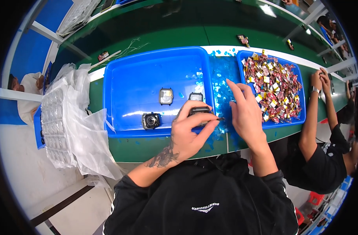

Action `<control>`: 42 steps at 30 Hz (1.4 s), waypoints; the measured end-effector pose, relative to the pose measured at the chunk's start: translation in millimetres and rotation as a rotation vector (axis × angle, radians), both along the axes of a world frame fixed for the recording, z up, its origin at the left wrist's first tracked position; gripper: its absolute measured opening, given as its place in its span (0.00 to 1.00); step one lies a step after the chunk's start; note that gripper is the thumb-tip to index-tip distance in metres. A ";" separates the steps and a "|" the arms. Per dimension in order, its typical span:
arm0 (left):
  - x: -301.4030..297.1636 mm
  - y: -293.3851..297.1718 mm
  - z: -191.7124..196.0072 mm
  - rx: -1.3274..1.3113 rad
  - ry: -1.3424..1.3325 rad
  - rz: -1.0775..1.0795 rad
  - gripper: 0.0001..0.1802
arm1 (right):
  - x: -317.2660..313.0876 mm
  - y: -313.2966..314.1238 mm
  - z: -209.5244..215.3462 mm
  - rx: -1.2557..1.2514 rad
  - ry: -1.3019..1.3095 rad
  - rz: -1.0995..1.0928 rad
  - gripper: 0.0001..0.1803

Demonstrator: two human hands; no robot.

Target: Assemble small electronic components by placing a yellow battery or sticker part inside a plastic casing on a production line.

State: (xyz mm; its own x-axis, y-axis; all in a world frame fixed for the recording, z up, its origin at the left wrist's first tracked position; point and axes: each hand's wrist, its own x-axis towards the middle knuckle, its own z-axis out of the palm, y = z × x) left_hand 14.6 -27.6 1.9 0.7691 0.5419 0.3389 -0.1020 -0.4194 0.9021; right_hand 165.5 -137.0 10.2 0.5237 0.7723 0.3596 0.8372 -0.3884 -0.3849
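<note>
My left hand (192,127) is closed on a black watch case (198,111), over the right front edge of a shallow blue tray (140,72). A small dark tip juts out by its thumb and fingertips; I cannot make out what it is. My right hand (245,111) is raised to the right of it, fingers apart and holding nothing. In the blue tray lie a square watch case with a pale inside (166,96), a similar one (196,96) partly behind my left hand, and a black watch case with a round centre (151,121).
On the right, a second blue tray (303,100) is heaped with small red, white and yellow parts. Blue film scraps (223,80) litter the strip between the trays. Clear plastic blister trays and bags (55,125) stand at left. A co-worker's hands (320,79) are at far right.
</note>
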 end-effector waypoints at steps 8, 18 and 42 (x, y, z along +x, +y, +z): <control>7.9 -9.6 -13.5 -0.557 -0.064 -0.092 0.12 | -25.4 -11.0 7.6 0.399 0.792 0.196 0.12; 7.3 -8.3 -2.3 -1.049 -0.160 -0.224 0.24 | -35.6 -4.1 29.6 0.298 0.711 0.200 0.13; -4.9 -8.6 -7.6 -0.907 -0.166 -0.227 0.22 | -37.8 1.4 33.2 0.246 0.459 0.142 0.06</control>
State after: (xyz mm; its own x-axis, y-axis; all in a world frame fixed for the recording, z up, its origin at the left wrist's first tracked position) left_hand 9.6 -36.2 -5.7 0.8679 0.4962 -0.0231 -0.2517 0.4793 0.8407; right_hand 127.6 -135.6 43.4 0.5660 0.7689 0.2975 0.5992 -0.1358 -0.7890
